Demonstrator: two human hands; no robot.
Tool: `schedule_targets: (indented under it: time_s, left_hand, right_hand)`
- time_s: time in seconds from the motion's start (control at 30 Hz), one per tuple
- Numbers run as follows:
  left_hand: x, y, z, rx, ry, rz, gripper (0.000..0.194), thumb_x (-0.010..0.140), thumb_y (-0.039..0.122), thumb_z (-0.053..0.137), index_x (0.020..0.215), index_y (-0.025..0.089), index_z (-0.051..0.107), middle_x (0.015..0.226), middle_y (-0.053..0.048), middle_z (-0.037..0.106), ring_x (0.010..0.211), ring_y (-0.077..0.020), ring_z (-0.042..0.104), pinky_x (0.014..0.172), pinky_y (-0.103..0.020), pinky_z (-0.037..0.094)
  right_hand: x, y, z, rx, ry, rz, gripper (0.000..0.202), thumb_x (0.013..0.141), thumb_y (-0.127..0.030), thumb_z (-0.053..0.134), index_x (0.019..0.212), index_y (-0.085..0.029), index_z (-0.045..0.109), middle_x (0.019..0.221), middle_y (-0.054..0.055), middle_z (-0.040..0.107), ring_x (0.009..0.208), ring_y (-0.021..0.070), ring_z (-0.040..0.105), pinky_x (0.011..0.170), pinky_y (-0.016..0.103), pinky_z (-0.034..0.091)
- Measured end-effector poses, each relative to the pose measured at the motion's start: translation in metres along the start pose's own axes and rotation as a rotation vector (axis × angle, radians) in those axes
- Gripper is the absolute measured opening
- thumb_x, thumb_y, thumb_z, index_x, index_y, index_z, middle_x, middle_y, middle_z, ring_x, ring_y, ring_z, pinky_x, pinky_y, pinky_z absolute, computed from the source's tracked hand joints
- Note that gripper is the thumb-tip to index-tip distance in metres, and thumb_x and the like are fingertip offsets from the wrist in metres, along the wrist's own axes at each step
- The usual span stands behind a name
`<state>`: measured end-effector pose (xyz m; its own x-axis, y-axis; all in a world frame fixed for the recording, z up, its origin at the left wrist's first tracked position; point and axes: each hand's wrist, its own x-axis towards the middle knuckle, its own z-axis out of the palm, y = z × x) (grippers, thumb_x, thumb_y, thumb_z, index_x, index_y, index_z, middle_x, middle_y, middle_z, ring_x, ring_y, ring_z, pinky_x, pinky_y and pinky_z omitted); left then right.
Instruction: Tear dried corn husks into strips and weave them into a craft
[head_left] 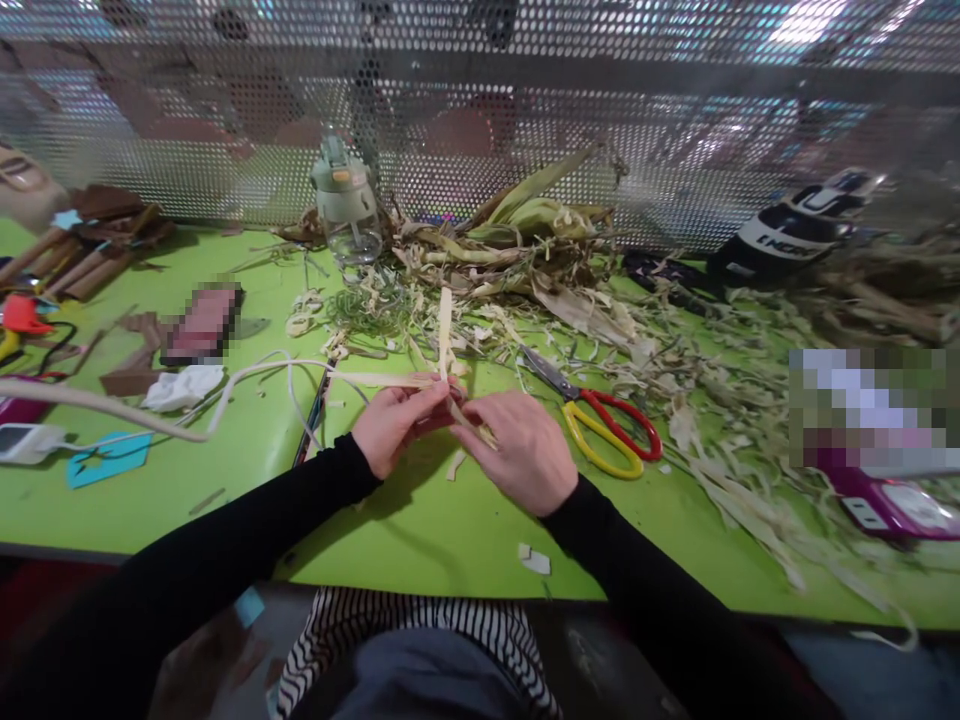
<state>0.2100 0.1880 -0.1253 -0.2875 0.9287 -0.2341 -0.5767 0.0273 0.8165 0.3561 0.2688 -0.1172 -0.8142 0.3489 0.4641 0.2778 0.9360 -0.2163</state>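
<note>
Pale husk strips (445, 325) meet between my two hands above the green table (420, 530); one strip points away from me and another runs out to the left. My left hand (394, 420) pinches the strips between thumb and fingers. Close beside it, my right hand (517, 445) has its fingers curled round the near end of the strips. Scissors with a red and a yellow handle (611, 435) lie just right of my right hand, blades towards the scraps.
Husks (525, 225) and shreds cover the back and right. A clear bottle (346, 205) and a black bottle (787, 230) stand near the mesh screen. A phone (202, 322), white cable (247, 370) and blue paper (109, 460) lie left.
</note>
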Motion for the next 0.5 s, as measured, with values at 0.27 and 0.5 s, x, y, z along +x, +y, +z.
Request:
schedule_targets:
  time_s: [0.27,0.5]
  left_hand:
    - [0.001,-0.002,-0.002,0.071,0.029,-0.074,0.034,0.066,0.032,0.076,0.089,0.01,0.063,0.073,-0.004,0.069,0.067,-0.0111,0.063,0.072,-0.027,0.051]
    - [-0.003,0.004,0.005,0.215,0.055,-0.035,0.026,0.064,0.023,0.075,0.082,0.01,0.063,0.067,-0.001,0.066,0.06,-0.0091,0.058,0.062,-0.022,0.046]
  right_hand:
    - [-0.003,-0.007,0.0,-0.214,0.024,-0.068,0.02,0.094,-0.018,0.042,0.093,-0.011,0.061,0.073,0.006,0.064,0.059,0.0149,0.05,0.058,0.027,0.035]
    - [-0.001,-0.011,0.001,-0.082,0.029,-0.132,0.02,0.095,-0.021,0.043,0.086,-0.015,0.06,0.074,0.003,0.064,0.065,0.014,0.054,0.06,0.025,0.037]
